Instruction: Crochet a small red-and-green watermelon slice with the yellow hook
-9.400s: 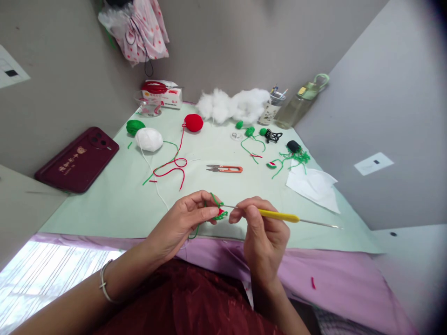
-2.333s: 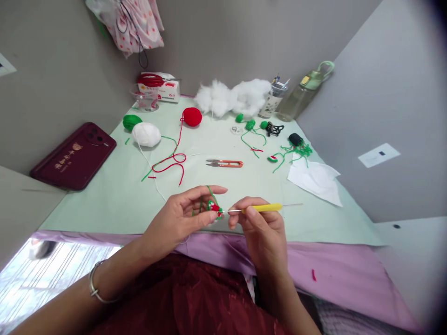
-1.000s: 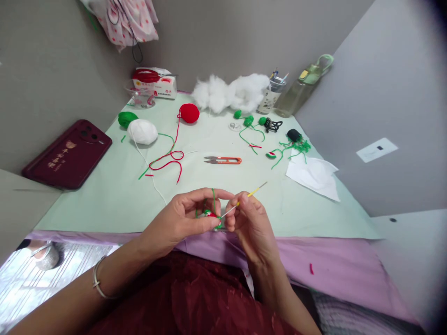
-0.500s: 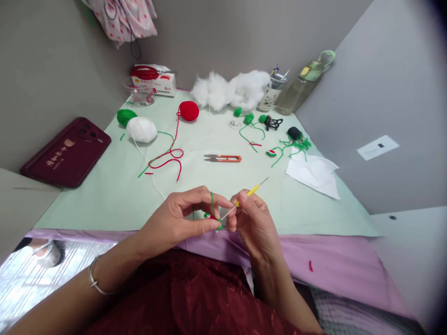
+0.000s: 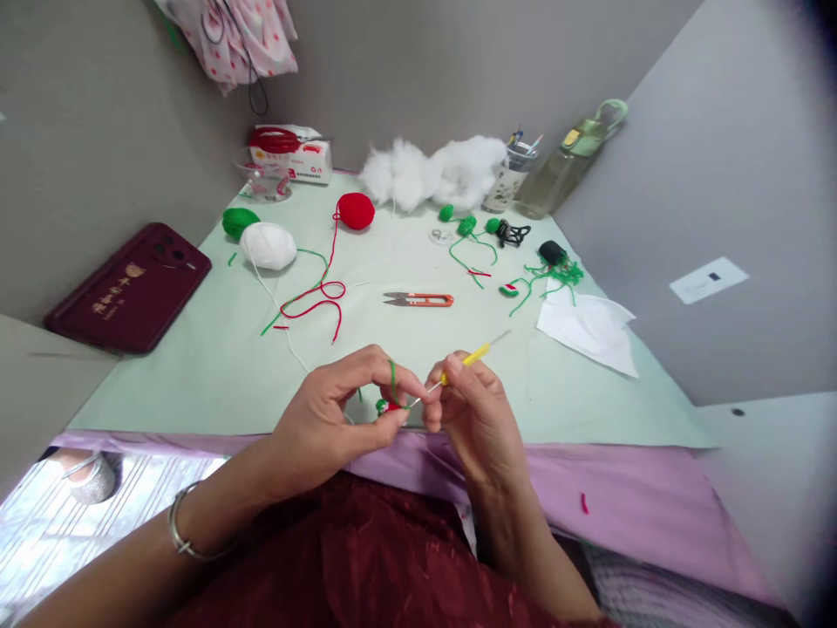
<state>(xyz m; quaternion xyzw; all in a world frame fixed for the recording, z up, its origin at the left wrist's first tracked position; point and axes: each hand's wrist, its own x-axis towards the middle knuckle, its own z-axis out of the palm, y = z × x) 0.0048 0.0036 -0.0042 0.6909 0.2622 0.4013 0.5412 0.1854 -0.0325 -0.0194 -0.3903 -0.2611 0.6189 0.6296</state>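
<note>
While the bench [image 5: 196, 375] spreads out under and beyond your 2 grips, a long heap of white stuffing [image 5: 432, 173] lies at its back, straight ahead of them. Far ahead and to the right of your right grip [image 5: 480, 414] stands a green bottle [image 5: 555, 170]; well to the left of your left grip [image 5: 323, 419] lies a maroon phone [image 5: 134, 283]. Ahead of that same left grip you have a white yarn ball [image 5: 269, 246], a red yarn ball [image 5: 357, 211] and a green yarn ball [image 5: 240, 223]. Orange snips [image 5: 418, 303] lie nearer, ahead of the space between both grips. Your right grip is clamped on a yellow-handled hook [image 5: 474, 356], slanted down to the left. The red-and-green crochet piece [image 5: 391, 407] is pinched in your left grip, green yarn [image 5: 393, 375] looped over its forefinger. You have the hook's tip close beside the piece; whether it sits in a stitch is too small to tell.
</note>
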